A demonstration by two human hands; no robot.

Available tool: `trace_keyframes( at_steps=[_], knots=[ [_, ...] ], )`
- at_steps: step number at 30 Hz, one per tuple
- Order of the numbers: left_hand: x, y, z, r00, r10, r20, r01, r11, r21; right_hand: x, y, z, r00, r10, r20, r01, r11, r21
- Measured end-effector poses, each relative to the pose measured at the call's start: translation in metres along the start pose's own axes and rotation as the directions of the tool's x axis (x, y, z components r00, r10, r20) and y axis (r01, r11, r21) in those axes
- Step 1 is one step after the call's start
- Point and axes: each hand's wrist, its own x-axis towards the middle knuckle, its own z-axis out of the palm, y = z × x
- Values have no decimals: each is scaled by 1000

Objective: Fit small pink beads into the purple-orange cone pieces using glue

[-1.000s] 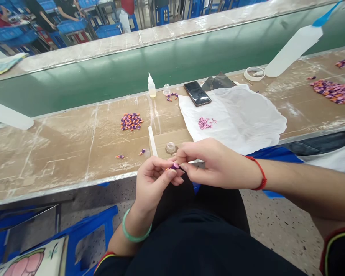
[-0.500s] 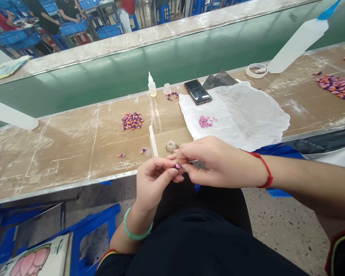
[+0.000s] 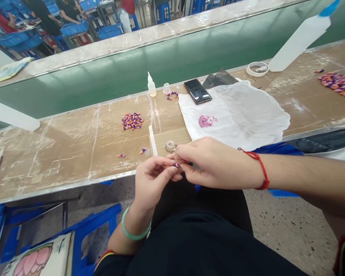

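Above my lap, at the table's front edge, my left hand pinches a small purple-and-orange piece between thumb and fingertips. My right hand is closed in a pinch right against it; whatever lies between those fingertips is too small to make out. Just beyond my hands sit a small clear pot and a flat white stick on a cardboard piece. Two similar small pieces, one of them the nearer piece, lie to the left, with a pile of them behind.
A white cloth bears tiny pink bits and a phone. Toward the back stand a dropper bottle and a tape roll. A larger heap of pieces lies far right. A blue stool is at lower left.
Both hands keep nearly the same place, with the right hand shifted slightly left around the small piece. The things on the table have not moved.
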Motion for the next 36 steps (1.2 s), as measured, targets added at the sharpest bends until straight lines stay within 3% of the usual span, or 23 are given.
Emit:
trace_keyframes(
  at_steps=[7,9,12,15,18,22,30,36],
  knots=[
    [1,3,2,999,-46,13,47,998,-39,-5,6,2,996,-29,-84,40,991,130],
    [-1,4,4,1000,3,-3,-3,999,-37,-8,6,2,981,-77,-179,105,982,155],
    [-7,6,6,989,149,-19,-148,988,39,-12,5,5,912,-198,-360,221,975,25],
    [-12,6,6,949,315,-2,-307,927,215,-15,2,11,856,-272,-440,257,962,-95],
    [-13,7,6,880,470,66,-459,808,370,-17,0,14,797,-337,-502,276,941,-193],
    [-11,9,7,801,580,153,-576,674,462,-19,1,15,751,-408,-519,268,907,-325],
    [-6,13,6,793,568,221,-585,610,534,-23,5,12,755,-446,-480,263,877,-401],
    [-2,15,3,804,530,269,-579,594,558,-21,7,8,820,-414,-394,242,876,-417]
  ],
)
